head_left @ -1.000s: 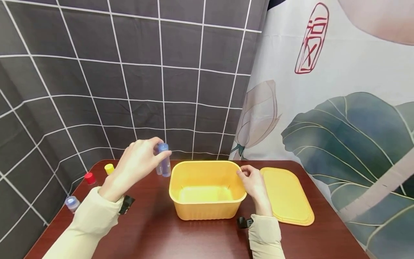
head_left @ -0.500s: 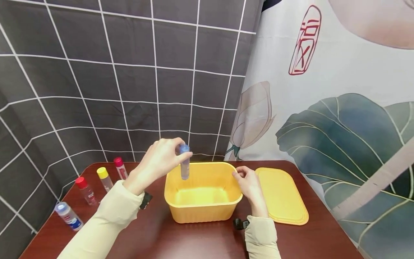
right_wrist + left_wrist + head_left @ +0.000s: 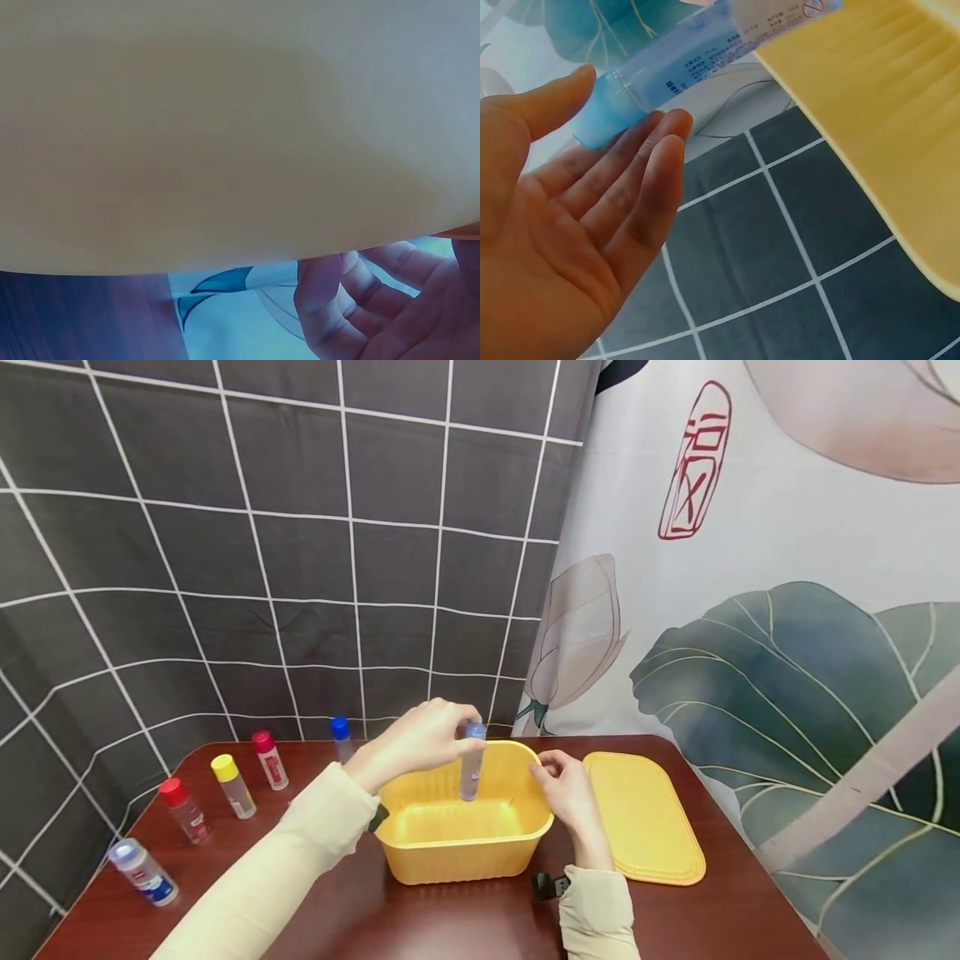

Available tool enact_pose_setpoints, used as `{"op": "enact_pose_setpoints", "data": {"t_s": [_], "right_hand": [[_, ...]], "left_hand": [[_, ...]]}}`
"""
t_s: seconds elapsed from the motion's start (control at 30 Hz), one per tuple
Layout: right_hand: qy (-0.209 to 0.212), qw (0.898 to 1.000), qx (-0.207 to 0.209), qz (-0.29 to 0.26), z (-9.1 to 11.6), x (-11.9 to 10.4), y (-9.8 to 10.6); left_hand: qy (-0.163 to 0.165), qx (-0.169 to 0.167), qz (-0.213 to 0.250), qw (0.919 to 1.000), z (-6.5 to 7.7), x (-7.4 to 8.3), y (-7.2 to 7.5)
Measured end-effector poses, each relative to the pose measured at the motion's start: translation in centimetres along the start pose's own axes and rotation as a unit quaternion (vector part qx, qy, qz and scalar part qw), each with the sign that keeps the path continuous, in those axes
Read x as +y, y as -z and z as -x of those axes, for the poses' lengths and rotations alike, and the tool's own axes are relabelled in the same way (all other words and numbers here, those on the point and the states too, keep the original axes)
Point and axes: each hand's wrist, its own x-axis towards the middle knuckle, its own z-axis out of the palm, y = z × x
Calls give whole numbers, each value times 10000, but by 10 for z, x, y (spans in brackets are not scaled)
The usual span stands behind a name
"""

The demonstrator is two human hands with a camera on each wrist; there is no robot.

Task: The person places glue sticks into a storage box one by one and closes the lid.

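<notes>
My left hand (image 3: 423, 739) pinches a slim clear bottle (image 3: 472, 768) by its blue cap, thumb on one side and fingers on the other. The bottle hangs upright within the mouth of a yellow plastic box (image 3: 459, 858), above its floor. In the left wrist view, small print shows on the bottle (image 3: 697, 56), beside the box wall (image 3: 900, 135). My right hand (image 3: 570, 793) grips the box's right rim. The right wrist view shows the box wall (image 3: 187, 150) filling most of the picture, with the right hand's fingers (image 3: 322, 289) bent up against its edge.
On the table's left stand a light-blue-capped bottle (image 3: 144, 872), a red-capped one (image 3: 184, 810), a yellow-capped one (image 3: 234, 787) and a dark-pink-capped one (image 3: 271, 760). Another blue-capped bottle (image 3: 342, 739) is partly behind the left hand. The yellow lid (image 3: 645, 818) lies flat at right.
My left hand has carried the blue-capped bottle rightward, from beside the box to over its inside. The right hand has stayed on the rim. The view has turned slightly left, showing more bottles.
</notes>
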Motion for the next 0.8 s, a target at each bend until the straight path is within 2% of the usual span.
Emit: {"op": "enact_pose_setpoints", "data": {"t_s": [0.17,0.33,0.57,0.8], "right_hand": [[-51,9999,-54,107,-1,-1,2],[-72,9999,-52,139,-3,-2,0],[-48,9999,-83,94,-1,-3,0],[-39,9999,-102,18,-3,-3,-1]], "left_hand": [[-310,-486,-214,9981,-17,1,-7],[-601,-992,-552,9917,-32,3,-14],[-699,-1539,-876,9817,-42,10,-27],[-493,-1670,-1225,9771,-50,14,-35]]}}
